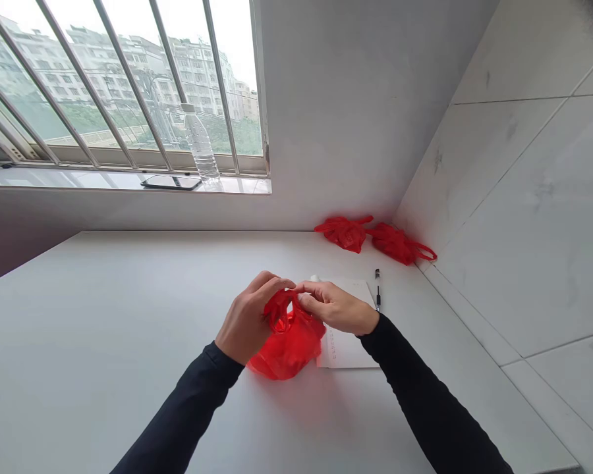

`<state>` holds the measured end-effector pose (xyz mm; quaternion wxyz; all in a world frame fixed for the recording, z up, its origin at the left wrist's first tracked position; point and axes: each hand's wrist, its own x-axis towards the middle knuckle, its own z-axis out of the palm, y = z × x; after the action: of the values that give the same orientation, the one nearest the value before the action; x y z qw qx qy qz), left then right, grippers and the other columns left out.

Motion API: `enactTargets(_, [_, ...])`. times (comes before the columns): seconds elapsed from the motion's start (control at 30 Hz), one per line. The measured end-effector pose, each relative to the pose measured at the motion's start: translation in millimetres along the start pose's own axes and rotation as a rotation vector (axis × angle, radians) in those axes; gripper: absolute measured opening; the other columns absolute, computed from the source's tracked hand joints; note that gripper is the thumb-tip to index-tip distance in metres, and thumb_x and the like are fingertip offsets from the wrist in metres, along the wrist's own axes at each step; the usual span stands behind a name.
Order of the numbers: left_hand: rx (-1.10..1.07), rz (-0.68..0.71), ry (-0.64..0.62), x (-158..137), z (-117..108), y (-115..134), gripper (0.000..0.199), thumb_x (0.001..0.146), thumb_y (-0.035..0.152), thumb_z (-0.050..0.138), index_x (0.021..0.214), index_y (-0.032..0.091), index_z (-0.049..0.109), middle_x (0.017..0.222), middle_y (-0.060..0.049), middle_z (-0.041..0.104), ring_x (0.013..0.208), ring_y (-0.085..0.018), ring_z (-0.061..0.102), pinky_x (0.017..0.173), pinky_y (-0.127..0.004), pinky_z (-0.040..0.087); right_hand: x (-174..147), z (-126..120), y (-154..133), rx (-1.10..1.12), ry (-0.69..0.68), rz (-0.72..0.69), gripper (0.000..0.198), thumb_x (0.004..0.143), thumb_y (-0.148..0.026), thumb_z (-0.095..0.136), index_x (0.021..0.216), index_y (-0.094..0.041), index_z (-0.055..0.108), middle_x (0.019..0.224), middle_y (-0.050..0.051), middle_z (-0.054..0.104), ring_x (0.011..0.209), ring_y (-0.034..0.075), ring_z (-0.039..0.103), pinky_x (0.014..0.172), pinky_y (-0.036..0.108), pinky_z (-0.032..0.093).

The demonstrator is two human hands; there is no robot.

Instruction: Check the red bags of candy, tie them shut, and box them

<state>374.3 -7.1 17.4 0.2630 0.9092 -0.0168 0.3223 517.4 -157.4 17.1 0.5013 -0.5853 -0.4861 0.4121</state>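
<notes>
A red plastic bag (291, 349) stands bulging on the white table (128, 342), its contents hidden by the film. Around its gathered top on the left side, my left hand (250, 316) is closed on the handles. From the other side my right hand (333, 306) pinches a strand of the same handles between thumb and fingers. A loop of red plastic with a gap in it shows between the two hands. Partly behind the bag and my right hand lies a white notebook or paper pad (348, 345).
Two more red bags, one (346, 234) beside another (398, 243), lie at the back right corner by the wall. A black-capped pen (377, 289) lies right of the notebook. On the barred window's sill are a water bottle (201, 148) and a phone (170, 182).
</notes>
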Motion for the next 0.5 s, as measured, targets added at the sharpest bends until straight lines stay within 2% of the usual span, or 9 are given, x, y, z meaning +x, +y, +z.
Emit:
enactTargets(0.13, [-0.024,0.011,-0.003,0.5,-2.8,-1.0,0.046,0.08,-0.006,0.045,0.108,0.024,0.067,0.094,0.0,0.06,0.076,-0.009,0.059,0.065,-0.02,0.048,0.7,-3.3,-0.5,0.013,0.018,0.003,0.02,0.096,-0.035,0.056,0.103,-0.018,0.064,0.078,-0.001,0.057,0.066,0.011,0.049,0.061,0.025,0.041])
enactTargets(0.23, [-0.06,-0.019,-0.02,1.4,-3.7,0.0,0.052,0.079,-0.007,0.047,0.113,0.026,0.067,0.093,0.001,0.06,0.074,-0.008,0.058,0.063,-0.02,0.048,2.4,-2.2,-3.0,-0.051,0.146,-0.067,0.012,0.091,-0.03,0.06,0.093,-0.018,0.062,0.091,0.002,0.062,0.087,0.016,0.059,0.076,0.029,0.048])
enactTargets(0.33, [-0.101,-0.072,-0.045,2.3,-2.1,3.1,0.045,0.087,0.004,0.056,0.123,0.029,0.065,0.097,0.0,0.061,0.076,-0.01,0.059,0.067,-0.023,0.049,4.5,-0.1,-3.8,-0.06,0.286,-0.133,0.01,0.091,-0.029,0.057,0.092,-0.019,0.059,0.099,0.002,0.062,0.1,0.018,0.059,0.088,0.032,0.047])
enactTargets(0.4, [-0.125,-0.12,-0.049,2.8,0.0,5.4,0.035,0.096,0.018,0.055,0.128,0.03,0.063,0.101,-0.001,0.062,0.079,-0.011,0.06,0.072,-0.026,0.051,5.6,1.1,-3.1,-0.057,0.352,-0.138,0.01,0.092,-0.03,0.054,0.093,-0.02,0.056,0.096,0.001,0.061,0.097,0.017,0.059,0.086,0.032,0.047])
enactTargets(0.5, [-0.149,-0.18,-0.028,3.2,2.4,7.2,0.036,0.104,0.031,0.044,0.137,0.03,0.058,0.117,-0.004,0.063,0.095,-0.014,0.063,0.085,-0.03,0.051,7.0,2.0,-1.1,-0.065,0.45,-0.15,0.009,0.092,-0.029,0.052,0.093,-0.02,0.054,0.09,-0.001,0.058,0.087,0.015,0.057,0.076,0.029,0.046])
